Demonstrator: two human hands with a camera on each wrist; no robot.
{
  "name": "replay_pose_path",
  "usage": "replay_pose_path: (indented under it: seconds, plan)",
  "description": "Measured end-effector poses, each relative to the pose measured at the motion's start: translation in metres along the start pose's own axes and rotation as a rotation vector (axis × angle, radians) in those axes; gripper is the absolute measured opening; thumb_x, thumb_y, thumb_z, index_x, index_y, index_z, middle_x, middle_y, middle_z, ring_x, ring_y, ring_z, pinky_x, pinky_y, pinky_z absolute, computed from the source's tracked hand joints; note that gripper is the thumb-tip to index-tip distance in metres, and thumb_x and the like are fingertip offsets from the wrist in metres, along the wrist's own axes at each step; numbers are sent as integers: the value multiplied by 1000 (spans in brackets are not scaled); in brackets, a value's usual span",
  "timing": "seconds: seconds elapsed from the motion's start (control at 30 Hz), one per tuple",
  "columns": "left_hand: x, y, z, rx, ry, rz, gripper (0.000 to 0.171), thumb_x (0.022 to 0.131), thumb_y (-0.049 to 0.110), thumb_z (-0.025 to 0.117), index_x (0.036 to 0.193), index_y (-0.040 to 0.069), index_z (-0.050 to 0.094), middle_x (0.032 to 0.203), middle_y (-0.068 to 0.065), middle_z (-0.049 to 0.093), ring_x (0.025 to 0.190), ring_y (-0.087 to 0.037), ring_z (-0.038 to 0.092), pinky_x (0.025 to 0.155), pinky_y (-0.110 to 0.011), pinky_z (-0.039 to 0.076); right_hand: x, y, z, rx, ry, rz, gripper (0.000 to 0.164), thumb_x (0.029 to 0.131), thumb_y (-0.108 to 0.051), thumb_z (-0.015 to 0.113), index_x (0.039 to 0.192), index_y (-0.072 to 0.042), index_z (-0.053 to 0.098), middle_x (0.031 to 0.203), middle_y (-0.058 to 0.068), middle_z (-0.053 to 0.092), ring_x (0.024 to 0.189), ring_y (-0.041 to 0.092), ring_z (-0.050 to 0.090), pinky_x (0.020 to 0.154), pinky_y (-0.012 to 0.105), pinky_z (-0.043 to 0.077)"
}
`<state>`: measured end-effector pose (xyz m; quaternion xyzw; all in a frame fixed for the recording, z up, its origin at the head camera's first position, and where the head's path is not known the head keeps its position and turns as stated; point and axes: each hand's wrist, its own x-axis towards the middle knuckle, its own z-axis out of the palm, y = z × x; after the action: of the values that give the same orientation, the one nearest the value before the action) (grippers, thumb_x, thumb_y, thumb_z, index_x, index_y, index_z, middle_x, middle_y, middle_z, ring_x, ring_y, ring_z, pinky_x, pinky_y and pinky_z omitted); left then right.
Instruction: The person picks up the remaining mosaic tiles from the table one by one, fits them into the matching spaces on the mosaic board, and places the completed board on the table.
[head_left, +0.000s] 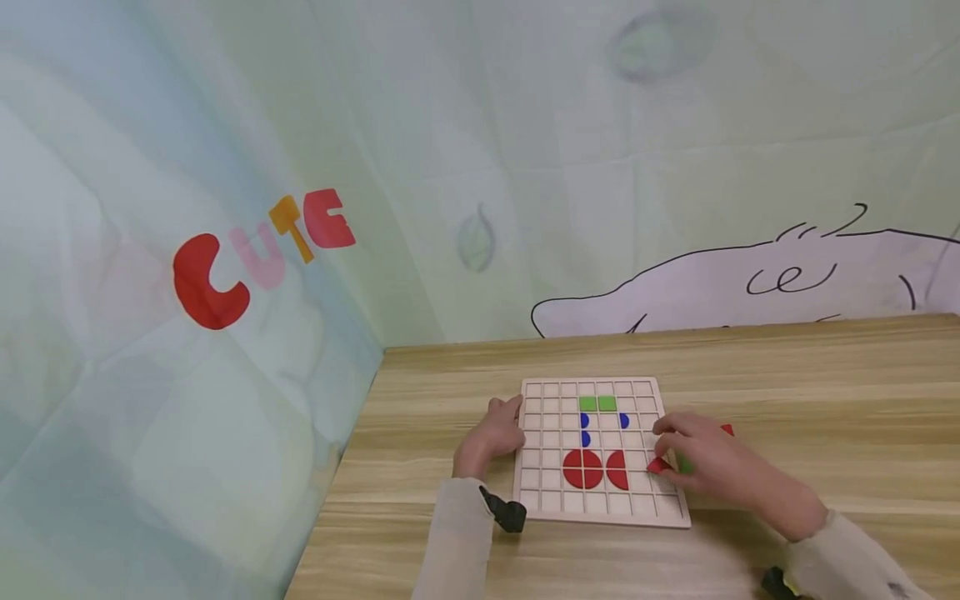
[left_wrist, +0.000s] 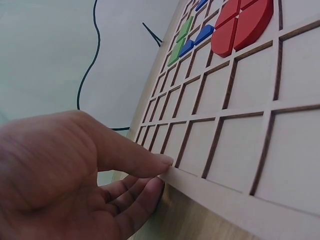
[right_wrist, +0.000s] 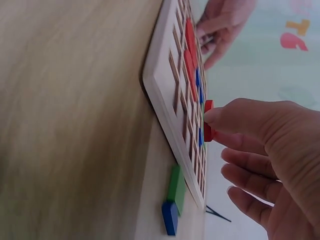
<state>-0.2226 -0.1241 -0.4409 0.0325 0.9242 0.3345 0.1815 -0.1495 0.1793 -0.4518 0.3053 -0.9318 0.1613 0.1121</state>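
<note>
A pale wooden grid board (head_left: 550,502) lies on the table. My left hand (head_left: 495,437) rests at its left edge, thumb and index fingertip apart along the rim; in the left wrist view the thumb (left_wrist: 145,162) touches the rim. Between thumb and finger my right hand (head_left: 708,458) pinches a red quarter-circle piece (right_wrist: 208,136), held close over the board's right side. On the board, four red quarters form a circle (head_left: 573,479), with a red half-circle (head_left: 617,477) beside it. Above these are two green squares (head_left: 588,403) and several small blue rounded pieces (head_left: 624,421).
Right of the board, partly behind my right hand, lie a green piece (head_left: 683,462) and another red piece (head_left: 727,430). The right wrist view shows a blue piece (right_wrist: 170,218) against a green block (right_wrist: 175,190). A printed cloth wall (head_left: 420,250) stands behind the wooden table (head_left: 420,400).
</note>
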Motion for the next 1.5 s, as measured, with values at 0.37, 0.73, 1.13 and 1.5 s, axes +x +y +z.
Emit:
replay_pose_path:
  seconds: [0.37,0.73,1.13,1.5]
  plan:
    - [1,-1,0,9,5,4,72,81,-4,48,149,9,32,132,-17,34,107,-27,40,84,-37,37,5,-11,13,17,-110,-38,18,74,-24,81,87,-21,69,111,2,60,101,19,55,88,40,48]
    - [0,0,0,5,-2,4,73,80,-6,48,149,8,32,129,-17,35,105,-27,40,82,-36,36,7,-13,13,-17,-99,-118,19,76,-20,79,94,-20,74,111,2,60,103,20,55,89,41,48]
    - [1,-1,1,11,3,9,73,79,-6,49,149,8,32,134,-18,34,107,-28,40,84,-38,36,8,-13,14,0,-95,-102,18,76,-21,78,93,-19,73,111,2,62,103,20,56,90,42,48]
    - [1,-1,1,11,3,6,73,80,-6,49,150,9,32,136,-18,34,108,-27,41,84,-37,37,6,-12,17,-21,-43,-93,14,74,-20,80,84,-19,70,109,3,62,101,20,56,88,42,48]
